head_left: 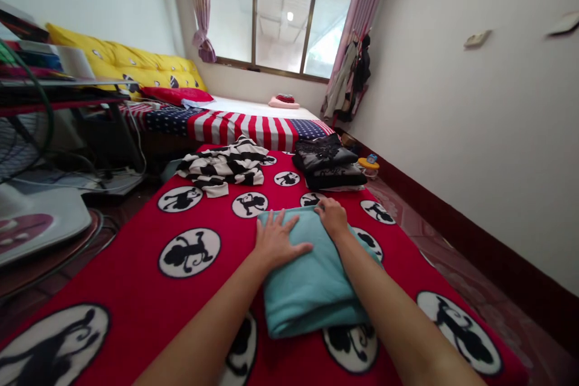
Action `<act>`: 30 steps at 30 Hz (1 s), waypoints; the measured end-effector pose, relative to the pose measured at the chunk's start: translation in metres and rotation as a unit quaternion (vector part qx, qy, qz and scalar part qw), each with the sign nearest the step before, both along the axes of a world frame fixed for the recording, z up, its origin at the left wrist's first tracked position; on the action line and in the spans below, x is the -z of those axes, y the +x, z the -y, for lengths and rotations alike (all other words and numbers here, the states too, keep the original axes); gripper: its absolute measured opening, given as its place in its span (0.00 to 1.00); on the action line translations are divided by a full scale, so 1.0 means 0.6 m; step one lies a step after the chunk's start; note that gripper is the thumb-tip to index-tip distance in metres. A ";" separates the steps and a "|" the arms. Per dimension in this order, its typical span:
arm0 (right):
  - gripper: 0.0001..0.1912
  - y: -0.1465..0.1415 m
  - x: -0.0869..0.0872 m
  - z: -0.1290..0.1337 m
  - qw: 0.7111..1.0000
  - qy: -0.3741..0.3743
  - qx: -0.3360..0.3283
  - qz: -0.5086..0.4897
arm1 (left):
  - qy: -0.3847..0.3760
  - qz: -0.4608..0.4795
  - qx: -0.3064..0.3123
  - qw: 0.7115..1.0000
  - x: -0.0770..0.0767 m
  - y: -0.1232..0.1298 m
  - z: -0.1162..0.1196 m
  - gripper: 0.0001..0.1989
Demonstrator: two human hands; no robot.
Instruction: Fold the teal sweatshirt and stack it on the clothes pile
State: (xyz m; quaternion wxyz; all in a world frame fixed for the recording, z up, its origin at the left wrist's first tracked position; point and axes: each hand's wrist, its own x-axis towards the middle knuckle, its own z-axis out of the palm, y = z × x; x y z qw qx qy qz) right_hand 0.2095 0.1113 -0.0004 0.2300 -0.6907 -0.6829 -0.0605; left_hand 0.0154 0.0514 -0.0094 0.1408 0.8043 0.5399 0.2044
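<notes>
A folded light-blue cloth lies on a red blanket printed with black monkeys in white circles. My left hand rests flat on the cloth's upper left part, its fingers spread. At the far edge of the cloth, my right hand has its fingers curled together on the fabric, pinching it near the top right corner. The underside of the cloth is hidden.
A crumpled black-and-white striped garment lies at the blanket's far left. Stacked dark folded clothes sit at the far right. Beyond is a bed with a striped, starred cover. A cluttered desk stands at left.
</notes>
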 end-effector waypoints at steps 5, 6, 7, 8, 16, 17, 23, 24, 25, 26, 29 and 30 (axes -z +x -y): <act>0.13 0.028 0.030 -0.023 0.996 -0.070 0.035 -0.045 | -0.018 0.062 -0.019 0.998 0.028 -0.033 -0.037 0.33; 0.14 0.034 0.030 -0.027 0.994 -0.085 0.038 -0.053 | -0.009 0.076 -0.019 0.997 0.034 -0.037 -0.038 0.30; 0.15 0.039 0.029 -0.031 0.993 -0.097 0.042 -0.060 | 0.005 0.092 -0.023 0.996 0.040 -0.040 -0.039 0.28; 0.16 0.044 0.027 -0.035 0.991 -0.105 0.047 -0.065 | 0.021 0.108 -0.033 0.993 0.045 -0.042 -0.038 0.26; 0.24 0.056 0.034 -0.055 0.984 -0.127 0.092 -0.080 | 0.101 0.245 -0.182 0.947 0.059 -0.052 -0.043 0.25; 0.24 0.057 0.035 -0.056 0.985 -0.120 0.099 -0.080 | 0.089 0.265 -0.190 0.941 0.057 -0.055 -0.044 0.24; 0.20 0.063 0.016 -0.035 0.987 -0.040 0.133 -0.083 | -0.021 0.297 -0.224 0.928 0.034 -0.084 -0.043 0.23; 0.19 0.062 0.008 -0.022 0.988 -0.026 0.132 -0.082 | -0.029 0.285 -0.218 0.933 0.030 -0.087 -0.042 0.22; 0.18 0.059 -0.001 -0.004 0.990 -0.008 0.119 -0.081 | -0.035 0.271 -0.210 0.939 0.027 -0.089 -0.040 0.22; 0.18 0.055 -0.007 0.021 0.993 0.015 0.091 -0.077 | -0.040 0.256 -0.199 0.945 0.025 -0.089 -0.038 0.23; 0.21 0.042 -0.005 0.127 0.993 0.097 -0.051 -0.042 | -0.040 0.217 -0.169 0.960 0.028 -0.086 -0.033 0.28; 0.23 0.040 0.005 0.169 0.991 0.100 -0.085 -0.019 | -0.039 0.211 -0.165 0.963 0.031 -0.084 -0.032 0.30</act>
